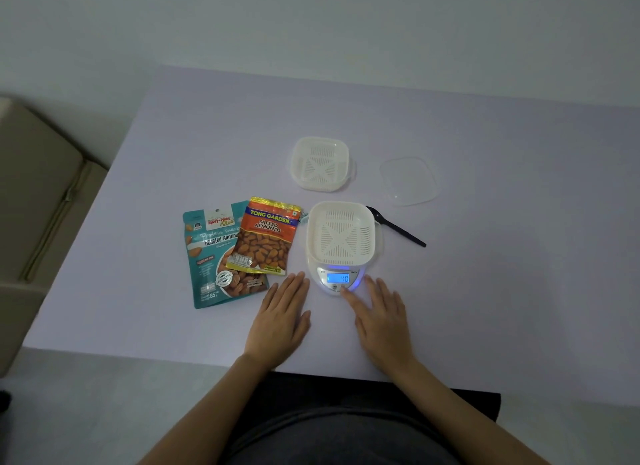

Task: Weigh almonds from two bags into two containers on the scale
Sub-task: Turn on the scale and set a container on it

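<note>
Hands flat, holding nothing: left hand (282, 320) on table (207, 145), right hand (379, 320) touching scale (337, 278) front | container (341, 236) on scale, empty | second container (320, 163) at 12 o'clock, empty | almond bags (266, 239) at 9 o'clock

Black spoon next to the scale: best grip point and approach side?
Pinch the black spoon at its handle's free end, coming from the right and above. It lies flat, and its bowl end sits close beside the container on the scale, crowding that end.
</note>
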